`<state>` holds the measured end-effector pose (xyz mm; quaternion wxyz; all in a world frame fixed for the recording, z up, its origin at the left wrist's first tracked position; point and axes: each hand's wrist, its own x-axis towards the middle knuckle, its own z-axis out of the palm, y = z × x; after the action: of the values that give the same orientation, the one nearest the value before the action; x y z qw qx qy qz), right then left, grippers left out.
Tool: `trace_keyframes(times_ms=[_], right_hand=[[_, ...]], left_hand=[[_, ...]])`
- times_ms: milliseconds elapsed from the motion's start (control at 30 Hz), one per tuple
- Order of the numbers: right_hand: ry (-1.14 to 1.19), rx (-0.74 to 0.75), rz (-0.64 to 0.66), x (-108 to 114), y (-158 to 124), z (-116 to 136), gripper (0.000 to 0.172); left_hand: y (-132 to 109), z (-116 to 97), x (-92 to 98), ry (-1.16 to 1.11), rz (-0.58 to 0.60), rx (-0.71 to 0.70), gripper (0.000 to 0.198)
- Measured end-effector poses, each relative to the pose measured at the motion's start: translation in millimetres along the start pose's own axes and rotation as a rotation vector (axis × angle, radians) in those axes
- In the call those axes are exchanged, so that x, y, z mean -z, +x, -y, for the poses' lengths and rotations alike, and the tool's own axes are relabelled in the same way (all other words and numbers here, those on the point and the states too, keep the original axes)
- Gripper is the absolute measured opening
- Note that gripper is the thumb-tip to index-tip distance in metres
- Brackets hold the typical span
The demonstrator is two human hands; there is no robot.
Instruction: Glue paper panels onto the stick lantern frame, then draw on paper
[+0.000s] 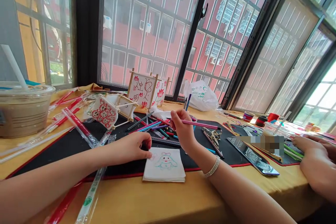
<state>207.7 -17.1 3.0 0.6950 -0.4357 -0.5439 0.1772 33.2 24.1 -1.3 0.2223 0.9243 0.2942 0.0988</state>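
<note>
A small stack of white paper squares (165, 173) lies at the front edge of the black mat (123, 168). Its top sheet bears a long-eared cartoon figure in teal and red line. At the stack's upper left corner, my left hand (133, 147) is closed, its curled fingertips against the paper. My right hand (182, 127) is raised behind the sheet, pinching a purple-pink pen (202, 123) that lies almost level. Several coloured pens (157, 126) are scattered on the mat beyond both hands.
Two stick frames with painted panels, one tipped (105, 112) and one upright (141, 91), stand toward the window. Plastic-wrapped strips (81, 126) and a drink cup (23, 108) are left. A phone (252, 155) lies right, near another person's hand (312, 150).
</note>
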Motion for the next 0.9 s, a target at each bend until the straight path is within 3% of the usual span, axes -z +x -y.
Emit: trace_keyframes(times_ms=[233,367,567,700,767,900], right_hand=[[0.005,0.027,0.061,0,0,1,0.035],[0.013,0.033,0.072,0,-1,3,0.034],[-0.013,0.076,0.136,-2,-7,15,0.029],[-0.039,0.07,0.224,-4,-11,18,0.03],[-0.026,0.003,0.28,-5,-13,16,0.035],[-0.014,-0.145,0.393,-9,-17,7,0.041]], left_hand=[[-3,-4,-1.7,-0.079,-0.01,-0.027,0.036],[-2,-8,-2.1,-0.14,0.002,-0.074,0.026],[10,7,-6.9,-0.133,-0.26,-0.145,0.012],[9,15,0.2,0.029,-0.401,-0.199,0.019],[1,12,11.8,0.144,-0.348,-0.266,0.02],[-24,-3,39.1,0.262,0.113,-0.354,0.032]])
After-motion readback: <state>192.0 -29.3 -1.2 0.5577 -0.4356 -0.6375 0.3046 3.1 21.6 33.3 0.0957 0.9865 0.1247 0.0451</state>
